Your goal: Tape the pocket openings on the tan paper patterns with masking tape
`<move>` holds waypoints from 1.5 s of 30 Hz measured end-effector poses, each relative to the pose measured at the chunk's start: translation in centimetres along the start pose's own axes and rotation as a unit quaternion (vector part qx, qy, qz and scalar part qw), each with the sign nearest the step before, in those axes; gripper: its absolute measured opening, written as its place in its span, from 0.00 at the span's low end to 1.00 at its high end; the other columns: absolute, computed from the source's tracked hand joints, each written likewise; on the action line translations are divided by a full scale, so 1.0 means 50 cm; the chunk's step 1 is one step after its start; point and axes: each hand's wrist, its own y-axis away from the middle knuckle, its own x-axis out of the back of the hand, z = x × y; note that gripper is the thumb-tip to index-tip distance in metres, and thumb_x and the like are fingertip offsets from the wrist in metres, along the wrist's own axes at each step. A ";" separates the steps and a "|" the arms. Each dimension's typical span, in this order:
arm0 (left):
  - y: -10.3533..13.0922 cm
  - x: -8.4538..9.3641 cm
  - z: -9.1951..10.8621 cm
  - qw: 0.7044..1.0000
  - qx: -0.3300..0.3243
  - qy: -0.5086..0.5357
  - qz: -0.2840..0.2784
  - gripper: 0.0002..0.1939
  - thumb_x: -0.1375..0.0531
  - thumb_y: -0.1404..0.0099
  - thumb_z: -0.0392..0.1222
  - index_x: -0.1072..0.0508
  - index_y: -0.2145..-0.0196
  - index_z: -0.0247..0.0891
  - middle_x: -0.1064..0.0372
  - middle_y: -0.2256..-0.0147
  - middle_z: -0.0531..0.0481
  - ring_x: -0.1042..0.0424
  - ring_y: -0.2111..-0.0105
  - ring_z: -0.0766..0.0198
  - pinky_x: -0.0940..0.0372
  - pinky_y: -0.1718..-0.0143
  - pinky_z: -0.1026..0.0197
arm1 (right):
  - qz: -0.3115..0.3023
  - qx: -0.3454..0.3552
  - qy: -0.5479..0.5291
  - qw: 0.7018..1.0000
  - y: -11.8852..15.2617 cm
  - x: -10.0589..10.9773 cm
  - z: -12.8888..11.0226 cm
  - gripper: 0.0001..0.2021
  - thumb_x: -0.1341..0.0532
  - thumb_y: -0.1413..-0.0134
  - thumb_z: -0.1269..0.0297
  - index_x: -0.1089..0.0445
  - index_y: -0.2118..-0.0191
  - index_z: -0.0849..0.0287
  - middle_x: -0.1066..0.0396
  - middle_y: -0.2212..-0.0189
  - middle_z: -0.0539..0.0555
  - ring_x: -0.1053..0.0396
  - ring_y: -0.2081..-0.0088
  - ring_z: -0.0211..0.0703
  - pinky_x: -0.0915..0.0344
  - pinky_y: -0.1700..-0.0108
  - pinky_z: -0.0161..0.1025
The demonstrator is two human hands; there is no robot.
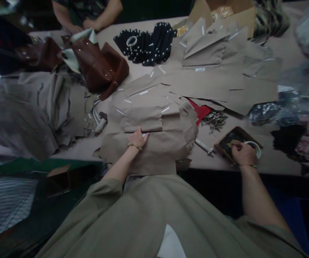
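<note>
My left hand [138,139] lies flat on a stack of tan cut fabric pieces [154,118] in front of me, fingers closed together and pressing the top sheet. My right hand [243,153] reaches into a small shallow cardboard box [225,142] at the table's front right, its fingers curled around a white roll of tape [256,147]. A small white tool [204,146] lies on the table between the two hands.
More tan sheets [224,86] cover the table's middle and right. Brown leather bags [100,66] and black studded strips [146,43] lie at the far side. Another person's hands [87,24] rest at the far edge. Red scrap [201,111], metal bits [214,120], open carton [224,12].
</note>
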 end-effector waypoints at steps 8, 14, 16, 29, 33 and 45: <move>0.009 -0.025 0.002 0.999 -0.029 0.019 0.022 0.19 0.48 0.26 0.52 0.33 0.45 0.39 0.22 0.56 0.37 0.22 0.55 0.48 0.34 0.55 0.55 | -0.001 0.091 -0.327 0.941 0.136 0.041 -0.243 0.15 0.34 0.54 0.56 0.22 0.62 0.60 0.25 0.69 0.56 0.30 0.68 0.45 0.34 0.60 0.42; 0.052 -0.007 -0.020 0.993 -0.095 0.044 0.056 0.24 0.40 0.31 0.58 0.30 0.45 0.39 0.22 0.59 0.39 0.21 0.58 0.49 0.31 0.58 0.55 | -0.190 0.203 -0.535 0.798 0.305 -0.021 -0.511 0.18 0.34 0.52 0.52 0.21 0.58 0.59 0.21 0.60 0.57 0.25 0.58 0.46 0.30 0.48 0.45; 0.091 -0.003 -0.040 0.972 -0.205 0.092 0.074 0.25 0.37 0.34 0.58 0.28 0.45 0.41 0.22 0.56 0.41 0.22 0.56 0.52 0.30 0.57 0.56 | -0.218 0.177 -0.570 0.773 0.344 -0.039 -0.559 0.18 0.31 0.54 0.50 0.22 0.62 0.59 0.21 0.61 0.58 0.24 0.58 0.47 0.29 0.48 0.47; 0.033 0.012 -0.101 0.963 -0.191 0.188 0.043 0.12 0.43 0.28 0.42 0.20 0.55 0.40 0.20 0.56 0.44 0.23 0.54 0.57 0.33 0.49 0.58 | -0.154 0.341 -0.383 0.844 0.326 -0.031 -0.650 0.16 0.41 0.37 0.56 0.21 0.50 0.55 0.24 0.54 0.58 0.30 0.51 0.50 0.34 0.46 0.45; -0.021 0.003 -0.111 0.957 -0.164 0.239 0.006 0.11 0.42 0.30 0.41 0.20 0.55 0.39 0.20 0.58 0.46 0.23 0.59 0.59 0.33 0.53 0.60 | -0.136 0.474 -0.150 0.857 0.281 -0.055 -0.697 0.17 0.44 0.35 0.65 0.22 0.47 0.57 0.29 0.52 0.62 0.35 0.50 0.52 0.38 0.51 0.42; -0.085 0.004 -0.090 0.970 -0.121 0.197 -0.074 0.09 0.39 0.34 0.38 0.18 0.60 0.39 0.19 0.60 0.47 0.24 0.58 0.56 0.32 0.49 0.56 | -0.129 0.481 -0.079 0.864 0.274 -0.124 -0.712 0.18 0.41 0.34 0.49 0.21 0.47 0.50 0.33 0.53 0.60 0.37 0.53 0.51 0.44 0.56 0.40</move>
